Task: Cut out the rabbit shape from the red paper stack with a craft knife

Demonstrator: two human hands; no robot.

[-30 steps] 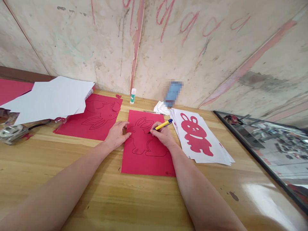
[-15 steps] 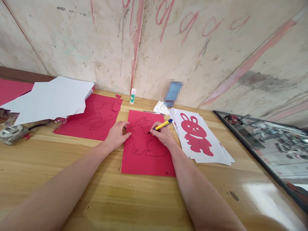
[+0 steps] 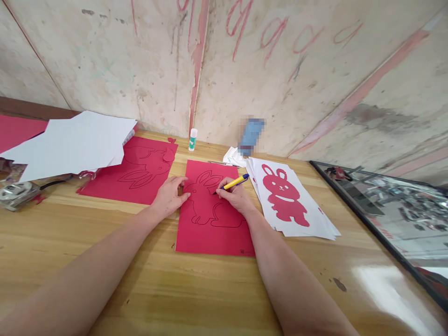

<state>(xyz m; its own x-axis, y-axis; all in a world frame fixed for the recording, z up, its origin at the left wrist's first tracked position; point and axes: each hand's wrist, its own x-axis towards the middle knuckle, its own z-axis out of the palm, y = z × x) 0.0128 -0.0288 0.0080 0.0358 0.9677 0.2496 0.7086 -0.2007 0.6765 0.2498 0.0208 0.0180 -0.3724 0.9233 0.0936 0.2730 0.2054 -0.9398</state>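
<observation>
A sheet of red paper (image 3: pixel 206 240) lies in front of me with a rabbit outline drawn on it in dark lines. My right hand (image 3: pixel 235 195) grips a yellow and blue pen (image 3: pixel 235 182), its tip down on the paper near the rabbit's back, below the ears. At the sheet's left edge rests my left hand (image 3: pixel 171 196), thumb and fingers apart, touching the paper and holding nothing. Another red sheet (image 3: pixel 115 190) with a rabbit outline lies to the left. On the right, a red cut-out rabbit (image 3: pixel 285 196) sits on a stack of white paper (image 3: pixel 315 224).
A glue stick (image 3: pixel 192 140) stands near the wall, with a crumpled white packet (image 3: pixel 234 156) and a blurred blue object (image 3: pixel 251 136) to its right. White sheets (image 3: pixel 77 144) cover the left side, beside a tape measure (image 3: pixel 17 193). A dark-framed glass panel (image 3: pixel 385 228) borders the right.
My right hand and the pen have shifted slightly left across the red paper. My left hand stays at the sheet's edge.
</observation>
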